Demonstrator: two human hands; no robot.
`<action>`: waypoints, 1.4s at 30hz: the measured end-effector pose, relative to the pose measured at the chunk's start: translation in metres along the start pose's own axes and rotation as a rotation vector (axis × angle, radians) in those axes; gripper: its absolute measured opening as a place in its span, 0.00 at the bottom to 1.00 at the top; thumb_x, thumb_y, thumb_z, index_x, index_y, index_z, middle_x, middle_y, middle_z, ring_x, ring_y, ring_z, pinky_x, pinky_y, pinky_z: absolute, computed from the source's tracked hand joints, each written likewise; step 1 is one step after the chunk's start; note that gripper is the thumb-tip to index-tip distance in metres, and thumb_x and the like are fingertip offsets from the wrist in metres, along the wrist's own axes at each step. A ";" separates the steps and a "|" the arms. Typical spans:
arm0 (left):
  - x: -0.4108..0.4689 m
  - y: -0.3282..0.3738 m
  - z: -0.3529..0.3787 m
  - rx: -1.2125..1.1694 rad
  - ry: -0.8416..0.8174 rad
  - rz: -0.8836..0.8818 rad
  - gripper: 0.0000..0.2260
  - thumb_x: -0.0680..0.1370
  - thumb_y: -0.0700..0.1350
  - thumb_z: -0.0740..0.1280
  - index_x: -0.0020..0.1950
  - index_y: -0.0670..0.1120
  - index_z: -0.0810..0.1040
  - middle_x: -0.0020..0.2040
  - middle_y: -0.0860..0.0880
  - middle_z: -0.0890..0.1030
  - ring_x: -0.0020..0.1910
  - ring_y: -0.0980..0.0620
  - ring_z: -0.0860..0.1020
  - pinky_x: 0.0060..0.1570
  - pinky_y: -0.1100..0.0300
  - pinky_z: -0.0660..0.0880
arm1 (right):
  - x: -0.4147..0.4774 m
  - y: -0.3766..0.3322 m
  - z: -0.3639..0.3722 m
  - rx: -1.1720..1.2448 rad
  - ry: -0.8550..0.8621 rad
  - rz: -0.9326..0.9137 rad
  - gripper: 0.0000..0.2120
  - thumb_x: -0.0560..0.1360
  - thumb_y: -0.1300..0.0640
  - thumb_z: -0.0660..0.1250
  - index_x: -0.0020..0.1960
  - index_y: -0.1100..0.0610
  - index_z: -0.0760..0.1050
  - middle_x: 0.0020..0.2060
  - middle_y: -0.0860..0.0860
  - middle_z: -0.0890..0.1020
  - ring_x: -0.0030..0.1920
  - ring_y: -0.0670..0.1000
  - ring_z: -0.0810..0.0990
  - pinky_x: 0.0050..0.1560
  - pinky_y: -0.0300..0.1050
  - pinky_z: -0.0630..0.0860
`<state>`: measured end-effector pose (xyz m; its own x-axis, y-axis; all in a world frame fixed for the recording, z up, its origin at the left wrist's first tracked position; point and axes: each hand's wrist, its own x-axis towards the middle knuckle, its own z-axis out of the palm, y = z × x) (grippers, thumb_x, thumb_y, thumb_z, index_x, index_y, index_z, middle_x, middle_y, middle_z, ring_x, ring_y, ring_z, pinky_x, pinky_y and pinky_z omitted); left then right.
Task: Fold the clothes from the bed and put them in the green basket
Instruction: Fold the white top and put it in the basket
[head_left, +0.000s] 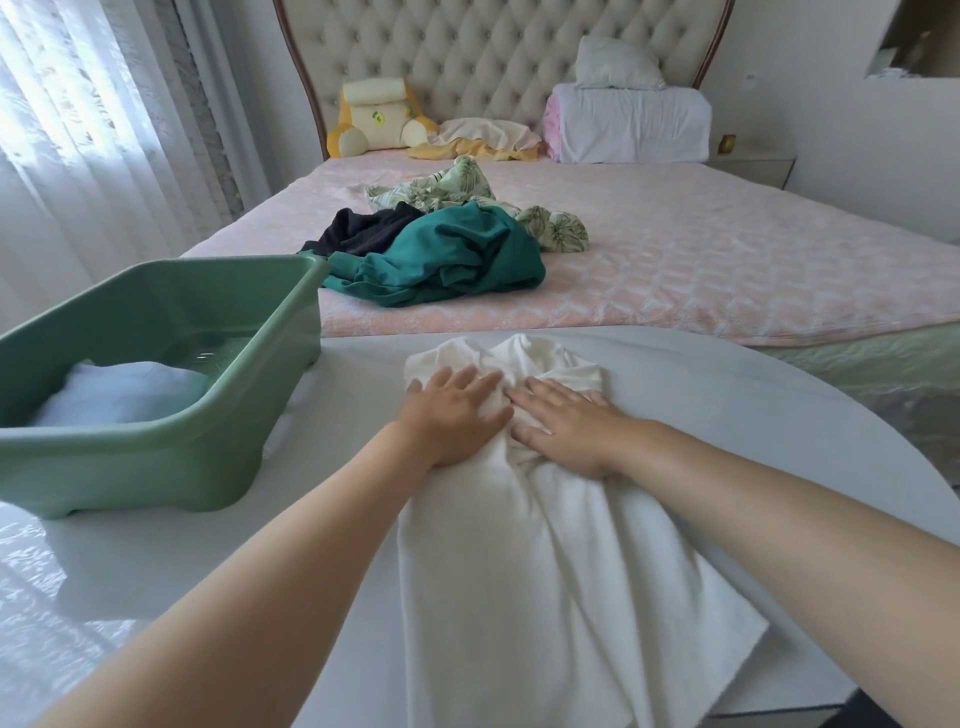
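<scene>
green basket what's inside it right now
The green basket holds a white cloth at its near end, with bare floor showing beyond it. Anything beneath that cloth, or low behind the near wall, is hidden.

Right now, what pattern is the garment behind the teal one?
Green leaf print on pale cloth, head view.

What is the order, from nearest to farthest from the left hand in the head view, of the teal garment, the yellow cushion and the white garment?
1. White garment: on the table, directly under the left hand.
2. Teal garment: on the bed, beyond the table.
3. Yellow cushion: far back, against the headboard.
</scene>
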<state>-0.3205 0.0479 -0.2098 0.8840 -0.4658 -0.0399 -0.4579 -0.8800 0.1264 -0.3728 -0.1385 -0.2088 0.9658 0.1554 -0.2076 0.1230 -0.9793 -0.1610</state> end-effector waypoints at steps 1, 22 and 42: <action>0.005 -0.001 -0.001 0.020 0.004 -0.002 0.31 0.79 0.69 0.48 0.80 0.61 0.50 0.81 0.52 0.52 0.80 0.47 0.49 0.75 0.40 0.48 | 0.003 0.000 0.003 0.002 0.025 0.012 0.31 0.82 0.35 0.45 0.81 0.40 0.40 0.81 0.46 0.41 0.81 0.48 0.40 0.77 0.64 0.42; 0.015 0.004 -0.029 -0.054 -0.261 0.006 0.26 0.84 0.48 0.50 0.81 0.56 0.46 0.82 0.50 0.43 0.80 0.47 0.42 0.76 0.40 0.44 | 0.005 0.020 -0.032 0.162 0.231 0.610 0.34 0.68 0.30 0.68 0.62 0.53 0.74 0.56 0.49 0.80 0.57 0.54 0.79 0.45 0.44 0.69; -0.003 -0.046 -0.049 -1.551 0.102 -0.320 0.29 0.79 0.70 0.47 0.64 0.55 0.77 0.59 0.48 0.82 0.60 0.47 0.77 0.64 0.49 0.69 | 0.021 -0.079 -0.048 1.040 0.318 0.004 0.06 0.79 0.58 0.66 0.49 0.55 0.81 0.37 0.51 0.81 0.34 0.50 0.77 0.35 0.42 0.73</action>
<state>-0.2980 0.0942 -0.1673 0.9526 -0.2234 -0.2066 0.2204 0.0385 0.9746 -0.3513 -0.0639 -0.1537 0.9991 -0.0349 0.0253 0.0107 -0.3668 -0.9303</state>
